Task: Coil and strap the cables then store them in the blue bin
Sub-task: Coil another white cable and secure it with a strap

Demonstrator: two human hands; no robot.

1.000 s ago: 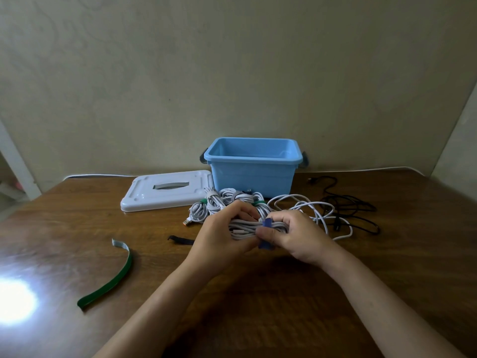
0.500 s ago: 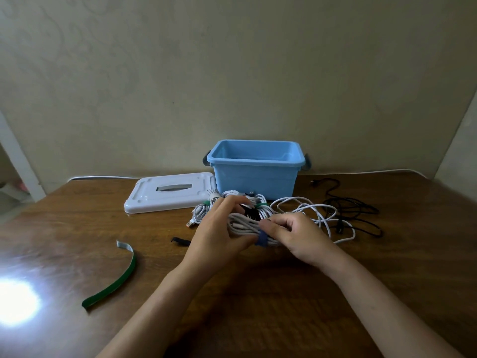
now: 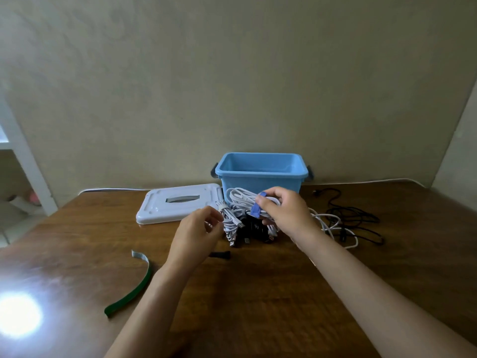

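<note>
You had no legible txt, labels, brands or nos. anywhere; nothing readable on the blue bin (image 3: pixel 260 180) at 12 o'clock.

a brown wooden table (image 3: pixel 258 306) stands against a beige wall (image 3: pixel 232 73). a thin white cord (image 3: pixel 387 180) runs along the table's far edge. bright glare (image 3: pixel 18 313) reflects off the tabletop at near left.

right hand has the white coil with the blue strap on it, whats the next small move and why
Probably carry it up and over the rim of the open blue plastic bin and drop it in. The right hand grips the coiled white cable, its blue strap looks closed, and the left hand holds nothing.
</note>
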